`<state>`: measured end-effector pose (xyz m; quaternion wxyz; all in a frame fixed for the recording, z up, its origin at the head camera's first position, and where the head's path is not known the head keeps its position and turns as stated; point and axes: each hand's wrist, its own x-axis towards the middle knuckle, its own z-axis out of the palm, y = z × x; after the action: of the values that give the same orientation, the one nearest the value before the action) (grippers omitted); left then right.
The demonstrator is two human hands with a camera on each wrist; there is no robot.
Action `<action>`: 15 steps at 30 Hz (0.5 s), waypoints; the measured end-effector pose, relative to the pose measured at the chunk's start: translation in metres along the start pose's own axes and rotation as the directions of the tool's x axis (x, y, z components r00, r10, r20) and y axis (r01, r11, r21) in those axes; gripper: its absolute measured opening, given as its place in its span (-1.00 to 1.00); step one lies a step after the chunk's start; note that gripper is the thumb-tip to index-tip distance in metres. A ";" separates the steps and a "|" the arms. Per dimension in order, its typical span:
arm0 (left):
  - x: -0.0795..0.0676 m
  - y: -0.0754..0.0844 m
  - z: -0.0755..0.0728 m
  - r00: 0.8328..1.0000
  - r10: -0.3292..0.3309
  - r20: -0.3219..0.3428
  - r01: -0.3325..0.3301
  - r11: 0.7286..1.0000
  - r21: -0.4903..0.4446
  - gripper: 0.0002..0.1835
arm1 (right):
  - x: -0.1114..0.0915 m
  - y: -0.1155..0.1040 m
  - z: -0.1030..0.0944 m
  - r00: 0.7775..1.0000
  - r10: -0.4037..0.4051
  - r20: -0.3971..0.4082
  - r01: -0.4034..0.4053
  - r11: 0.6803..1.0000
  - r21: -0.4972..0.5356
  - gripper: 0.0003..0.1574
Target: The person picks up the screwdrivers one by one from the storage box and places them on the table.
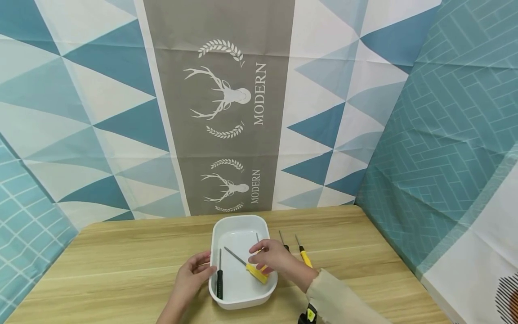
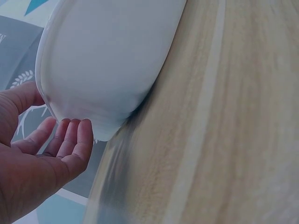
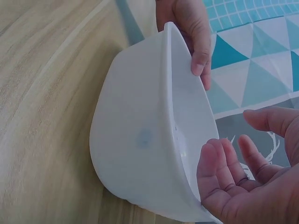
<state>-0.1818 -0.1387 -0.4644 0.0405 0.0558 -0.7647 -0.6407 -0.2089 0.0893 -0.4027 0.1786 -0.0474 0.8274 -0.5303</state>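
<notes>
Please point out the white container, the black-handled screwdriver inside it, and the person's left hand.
White container [image 1: 235,288]: head view, bare inner floor.
Black-handled screwdriver [image 1: 220,278]: head view, upper part of the handle.
Left hand [image 1: 193,273]: head view, back of the hand.

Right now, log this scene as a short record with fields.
Container: white tray on the wooden table
Left hand: grips the tray's left rim, thumb over it
Right hand: over the tray's right side, holding nothing
In tray: black-handled screwdriver along the left wall; yellow-handled screwdriver lying diagonally; third screwdriver, partly hidden
Right of tray: yellow-and-black screwdriver; another screwdriver, handle mostly hidden
</notes>
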 end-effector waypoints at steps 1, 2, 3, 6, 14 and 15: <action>0.000 0.000 0.000 1.000 0.000 0.001 0.000 1.000 -0.002 -0.47 | 0.000 0.000 0.001 1.000 0.000 0.004 0.000 1.000 0.002 -0.66; 0.000 0.000 0.000 1.000 0.002 0.001 -0.002 1.000 -0.002 -0.47 | 0.000 0.000 0.002 1.000 0.001 0.007 -0.001 1.000 0.002 -0.66; 0.000 -0.001 0.000 1.000 0.004 0.000 -0.004 1.000 -0.002 -0.47 | 0.000 0.000 0.003 1.000 0.004 0.009 -0.004 1.000 0.002 -0.67; 0.000 0.000 -0.001 1.000 0.012 -0.002 -0.012 1.000 -0.001 -0.47 | 0.000 -0.001 0.006 1.000 0.014 0.015 -0.014 1.000 0.002 -0.68; 0.000 0.001 0.000 1.000 0.011 -0.002 -0.011 1.000 -0.006 -0.48 | 0.001 -0.002 0.016 1.000 0.026 0.004 -0.026 1.000 0.005 -0.69; 0.000 0.000 0.000 1.000 0.011 0.000 -0.011 1.000 -0.006 -0.48 | 0.002 -0.002 0.017 1.000 0.027 0.006 -0.027 1.000 0.006 -0.70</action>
<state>-0.1819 -0.1389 -0.4640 0.0441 0.0517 -0.7629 -0.6429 -0.2047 0.0731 -0.4076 0.1882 -0.0372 0.8258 -0.5303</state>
